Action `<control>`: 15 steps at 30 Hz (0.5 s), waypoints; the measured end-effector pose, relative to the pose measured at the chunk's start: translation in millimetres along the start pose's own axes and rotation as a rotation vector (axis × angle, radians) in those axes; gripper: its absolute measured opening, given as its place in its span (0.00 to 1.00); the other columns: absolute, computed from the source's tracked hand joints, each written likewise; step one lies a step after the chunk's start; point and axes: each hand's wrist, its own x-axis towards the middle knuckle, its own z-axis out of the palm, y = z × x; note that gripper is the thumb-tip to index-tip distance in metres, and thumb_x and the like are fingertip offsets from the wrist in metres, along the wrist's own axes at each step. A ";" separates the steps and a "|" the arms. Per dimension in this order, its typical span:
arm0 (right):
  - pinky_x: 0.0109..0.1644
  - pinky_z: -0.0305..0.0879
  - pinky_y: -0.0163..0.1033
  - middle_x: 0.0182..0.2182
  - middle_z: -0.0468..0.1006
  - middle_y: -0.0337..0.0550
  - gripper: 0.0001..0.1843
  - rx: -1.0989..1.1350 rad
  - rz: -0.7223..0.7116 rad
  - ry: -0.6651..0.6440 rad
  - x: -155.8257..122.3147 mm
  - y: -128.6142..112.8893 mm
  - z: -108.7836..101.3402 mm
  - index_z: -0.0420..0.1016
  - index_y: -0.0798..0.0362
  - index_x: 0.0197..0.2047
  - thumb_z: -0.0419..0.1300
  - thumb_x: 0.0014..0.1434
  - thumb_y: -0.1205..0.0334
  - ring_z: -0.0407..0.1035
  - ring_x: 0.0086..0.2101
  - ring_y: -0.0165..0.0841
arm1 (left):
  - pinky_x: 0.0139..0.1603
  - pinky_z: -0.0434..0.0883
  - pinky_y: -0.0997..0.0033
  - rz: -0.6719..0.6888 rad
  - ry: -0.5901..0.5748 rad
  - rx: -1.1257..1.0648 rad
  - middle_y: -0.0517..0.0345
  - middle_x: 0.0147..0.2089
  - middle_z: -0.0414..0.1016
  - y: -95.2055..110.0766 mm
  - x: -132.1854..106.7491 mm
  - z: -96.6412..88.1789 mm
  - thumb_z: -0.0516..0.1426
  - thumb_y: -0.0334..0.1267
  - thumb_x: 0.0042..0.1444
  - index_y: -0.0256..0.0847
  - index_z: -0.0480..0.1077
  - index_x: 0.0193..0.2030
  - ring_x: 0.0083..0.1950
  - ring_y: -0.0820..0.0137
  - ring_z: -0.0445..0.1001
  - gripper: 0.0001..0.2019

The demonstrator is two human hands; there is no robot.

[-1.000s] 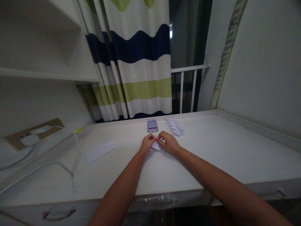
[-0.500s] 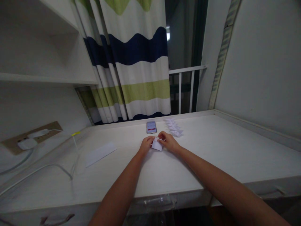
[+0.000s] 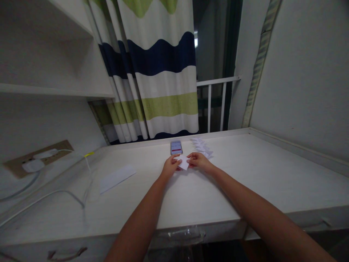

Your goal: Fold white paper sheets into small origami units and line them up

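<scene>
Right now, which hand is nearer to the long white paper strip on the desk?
Left. The left hand sits right of the long white paper strip; the right hand sits farther right, beyond it.

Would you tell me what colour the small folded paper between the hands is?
The small folded paper is white; the head view shows it.

Left hand (image 3: 171, 166) and right hand (image 3: 200, 161) bare (forearms (image 3: 147, 211) too).

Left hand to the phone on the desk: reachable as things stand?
Probably yes. The phone lies flat just beyond the left hand, with nothing between them. That hand pinches the folded paper with the right hand, so it would have to let go first.
</scene>
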 end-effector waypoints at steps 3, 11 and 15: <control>0.25 0.67 0.32 0.16 0.72 0.35 0.08 0.058 0.008 0.095 -1.6 -3.9 -0.3 0.65 0.56 0.28 0.60 0.41 0.71 0.67 0.18 0.26 | 0.23 0.67 0.73 -0.023 -0.039 -0.026 0.58 0.24 0.71 0.7 -1.1 1.2 0.59 0.37 0.39 0.34 0.63 0.46 0.22 0.72 0.70 0.24; 0.25 0.68 0.30 0.17 0.73 0.35 0.08 0.117 0.026 0.174 -3.4 -6.9 2.0 0.65 0.55 0.29 0.55 0.44 0.75 0.71 0.21 0.28 | 0.23 0.68 0.75 0.048 0.030 -0.031 0.62 0.19 0.69 6.9 -3.3 -1.0 0.57 0.34 0.40 0.34 0.64 0.43 0.20 0.74 0.69 0.20; 0.24 0.67 0.30 0.17 0.72 0.35 0.07 0.067 0.005 0.169 -3.7 -7.3 3.0 0.64 0.56 0.27 0.56 0.42 0.75 0.70 0.21 0.27 | 0.23 0.68 0.76 0.054 0.058 -0.019 0.62 0.18 0.69 7.5 -2.5 -2.3 0.56 0.32 0.40 0.33 0.65 0.42 0.20 0.74 0.69 0.19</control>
